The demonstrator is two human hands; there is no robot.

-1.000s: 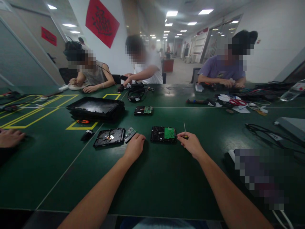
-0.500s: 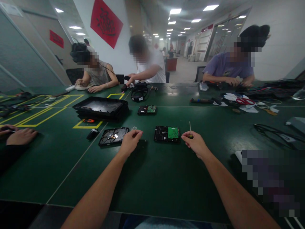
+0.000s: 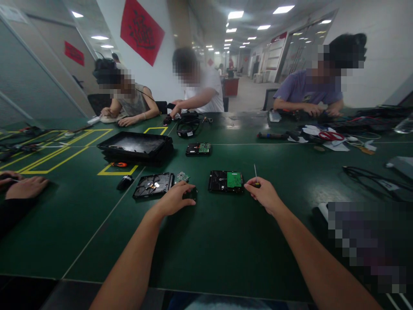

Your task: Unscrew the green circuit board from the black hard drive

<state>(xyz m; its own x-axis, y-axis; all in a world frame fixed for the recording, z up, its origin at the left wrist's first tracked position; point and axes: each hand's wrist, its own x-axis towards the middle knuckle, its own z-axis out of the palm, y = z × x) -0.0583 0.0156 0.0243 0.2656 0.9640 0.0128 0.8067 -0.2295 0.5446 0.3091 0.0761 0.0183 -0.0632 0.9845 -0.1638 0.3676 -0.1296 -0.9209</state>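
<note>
My left hand [image 3: 176, 199] rests on the green table [image 3: 206, 245] with its fingers curled around a small dark thing I cannot make out. Just beyond it lie a loose green circuit board [image 3: 182, 176] and an opened black hard drive [image 3: 152, 185]. My right hand [image 3: 264, 194] is closed on a screwdriver [image 3: 255, 174], its shaft pointing up. A second hard drive with a green board [image 3: 226, 181] lies between my two hands, just left of the right hand.
A black tray [image 3: 135, 146] and a third drive [image 3: 198, 149] sit farther back. A small black object [image 3: 124, 183] lies left of the opened drive. Another person's hands [image 3: 26, 187] rest at the left. Three people work across the table. Cables [image 3: 368, 175] and red scissors [image 3: 329, 137] lie at the right.
My left hand has drawn back from the loose circuit board and settled lower on the table, fingers curled. The board now lies uncovered. My right hand with the screwdriver has hardly moved.
</note>
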